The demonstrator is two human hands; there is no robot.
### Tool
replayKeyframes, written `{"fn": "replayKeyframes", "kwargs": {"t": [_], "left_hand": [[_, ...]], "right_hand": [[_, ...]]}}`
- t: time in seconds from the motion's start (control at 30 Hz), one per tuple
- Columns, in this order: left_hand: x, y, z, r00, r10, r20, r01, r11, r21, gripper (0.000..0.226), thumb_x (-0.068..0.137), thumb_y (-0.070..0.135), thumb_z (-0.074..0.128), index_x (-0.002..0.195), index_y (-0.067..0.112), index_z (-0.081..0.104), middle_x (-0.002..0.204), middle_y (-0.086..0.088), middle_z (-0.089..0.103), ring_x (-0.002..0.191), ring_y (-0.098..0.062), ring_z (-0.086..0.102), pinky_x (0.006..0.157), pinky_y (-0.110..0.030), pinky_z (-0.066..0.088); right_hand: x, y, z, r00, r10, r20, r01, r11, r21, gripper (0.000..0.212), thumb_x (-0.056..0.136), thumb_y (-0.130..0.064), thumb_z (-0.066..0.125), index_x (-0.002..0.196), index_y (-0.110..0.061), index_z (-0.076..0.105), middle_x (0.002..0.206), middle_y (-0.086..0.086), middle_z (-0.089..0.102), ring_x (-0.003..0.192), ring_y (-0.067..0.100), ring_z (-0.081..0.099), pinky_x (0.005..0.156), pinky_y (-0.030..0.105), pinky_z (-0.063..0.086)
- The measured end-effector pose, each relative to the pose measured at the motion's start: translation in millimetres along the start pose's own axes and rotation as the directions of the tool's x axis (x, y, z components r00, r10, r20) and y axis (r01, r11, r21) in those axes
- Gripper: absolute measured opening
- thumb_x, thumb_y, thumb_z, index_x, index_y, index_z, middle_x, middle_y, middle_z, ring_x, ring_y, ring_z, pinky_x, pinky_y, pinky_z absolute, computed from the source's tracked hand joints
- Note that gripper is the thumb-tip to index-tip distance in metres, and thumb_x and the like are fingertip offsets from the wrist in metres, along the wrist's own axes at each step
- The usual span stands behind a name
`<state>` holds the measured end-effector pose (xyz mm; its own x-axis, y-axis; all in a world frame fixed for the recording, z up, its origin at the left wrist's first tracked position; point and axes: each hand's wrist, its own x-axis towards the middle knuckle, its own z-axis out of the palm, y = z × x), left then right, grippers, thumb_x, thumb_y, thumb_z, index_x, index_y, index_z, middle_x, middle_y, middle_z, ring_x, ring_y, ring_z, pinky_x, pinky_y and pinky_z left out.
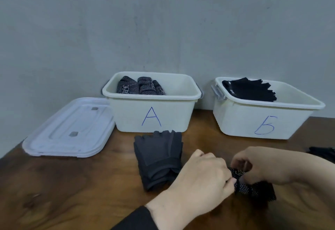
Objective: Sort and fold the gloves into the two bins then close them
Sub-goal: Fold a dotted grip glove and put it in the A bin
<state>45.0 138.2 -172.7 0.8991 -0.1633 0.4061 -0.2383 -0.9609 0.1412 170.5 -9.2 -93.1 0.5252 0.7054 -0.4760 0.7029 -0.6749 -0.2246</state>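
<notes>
Left hand (203, 177) and right hand (268, 166) pinch knitted speckled glove (253, 188) at lower right, fingers curled round it, partly hiding it. Smooth grey gloves (157, 157) stacked at centre. Dark fabric (324, 152) cut off at right edge.

Both hands, left (203, 177) and right (268, 164), pinch a patterned glove (252, 188) on the table (72, 184); grey gloves (159, 157) lie before bin A (154, 115), bin Б (262, 121) beside it, lids (70, 130) left

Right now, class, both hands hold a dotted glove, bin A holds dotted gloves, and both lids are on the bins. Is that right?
Not quite. The head view shows the lids stacked on the table left of bin A; both bins are open. The rest stands.
</notes>
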Motion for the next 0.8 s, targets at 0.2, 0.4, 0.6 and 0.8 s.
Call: {"fn": "replayKeyframes", "kwargs": {"t": [0.2, 0.4, 0.6, 0.8], "left_hand": [[0, -16, -26, 0.972, 0.016, -0.233, -0.021, 1.0, -0.017, 0.042, 0.103, 0.039, 0.038, 0.085, 0.024, 0.072, 0.085, 0.011, 0.066, 0.087, -0.012, 0.052, 0.086, -0.036, 0.041], [-14, -101, -83, 0.751, -0.052, -0.659, 0.069, 0.998, 0.0, 0.022, 0.095, 0.025, 0.057, 0.084, 0.018, 0.074, 0.092, 0.007, 0.067, 0.089, -0.018, 0.061, 0.083, -0.04, 0.044], [-47, -185, -102, 0.644, -0.242, -0.726, 0.304, 0.951, -0.047, 0.028, 0.095, 0.03, 0.055, 0.103, 0.013, 0.076, 0.114, -0.001, 0.068, 0.108, -0.022, 0.062, 0.099, -0.032, 0.038], [-52, -200, -98, 0.691, -0.286, -0.664, 0.311, 0.947, -0.084, 0.034, 0.096, 0.031, 0.054, 0.116, 0.01, 0.071, 0.12, -0.001, 0.066, 0.121, -0.022, 0.057, 0.113, -0.046, 0.035]], "right_hand": [[-7, -10, -5, 0.998, 0.054, -0.036, -0.051, 0.996, 0.071, 0.013, 0.082, -0.033, 0.074, 0.091, -0.041, 0.07, 0.091, -0.017, 0.072, 0.081, -0.004, 0.066, 0.073, 0.017, 0.052], [-21, -25, -47, 0.963, 0.062, -0.264, 0.102, 0.82, 0.563, 0.013, 0.086, -0.009, 0.076, 0.093, -0.019, 0.079, 0.095, 0.01, 0.078, 0.086, 0.022, 0.073, 0.079, 0.031, 0.053], [6, -97, -107, 0.913, 0.089, -0.398, 0.272, 0.593, 0.757, 0.02, 0.092, -0.004, 0.065, 0.11, 0.005, 0.069, 0.106, 0.023, 0.074, 0.093, 0.033, 0.072, 0.09, 0.044, 0.056], [80, -155, -147, 0.851, 0.195, -0.488, 0.287, 0.606, 0.742, 0.005, 0.094, -0.002, 0.065, 0.098, -0.003, 0.069, 0.082, 0.011, 0.071, 0.054, 0.013, 0.064, 0.044, 0.022, 0.05]]}}
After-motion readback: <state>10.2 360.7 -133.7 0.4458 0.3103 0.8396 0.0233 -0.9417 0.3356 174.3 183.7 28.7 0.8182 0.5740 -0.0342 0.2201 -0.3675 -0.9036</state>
